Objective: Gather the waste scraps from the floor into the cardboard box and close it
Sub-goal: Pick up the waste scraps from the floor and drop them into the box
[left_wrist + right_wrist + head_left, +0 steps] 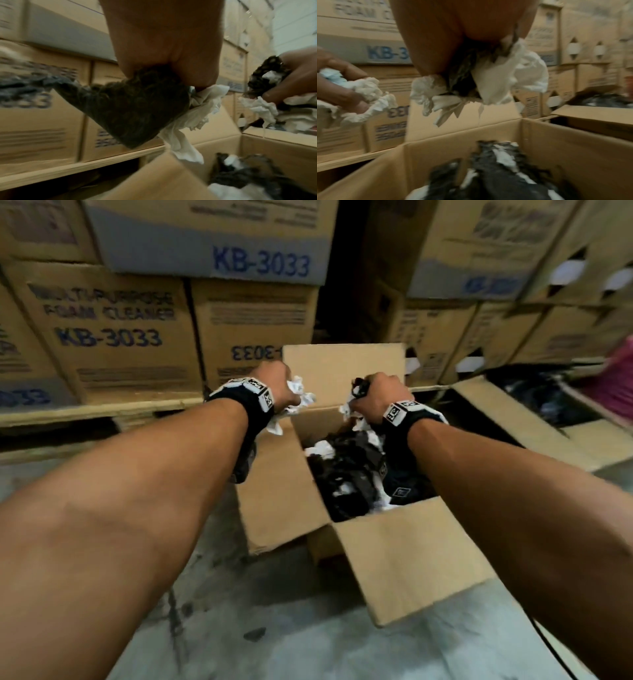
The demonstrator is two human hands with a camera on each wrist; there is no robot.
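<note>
White and dark scraps [297, 397] are clenched in the left hand [274, 386] and more scraps [354, 402] in the right hand [375, 395], both held apart above the open box [404, 556] on the floor [274, 628]. A dark scrap [130, 108] hanging under the left fist is shown only by the left wrist view. The pile [496, 169] inside the box is seen closest from the right wrist. Stacked cartons [113, 337] are visible behind

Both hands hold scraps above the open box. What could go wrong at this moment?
1. The left hand is over the cardboard box's left flap, so its scraps may fall outside onto the floor.
2. White pieces hang loosely from the right hand's grip and may drop early.
</note>
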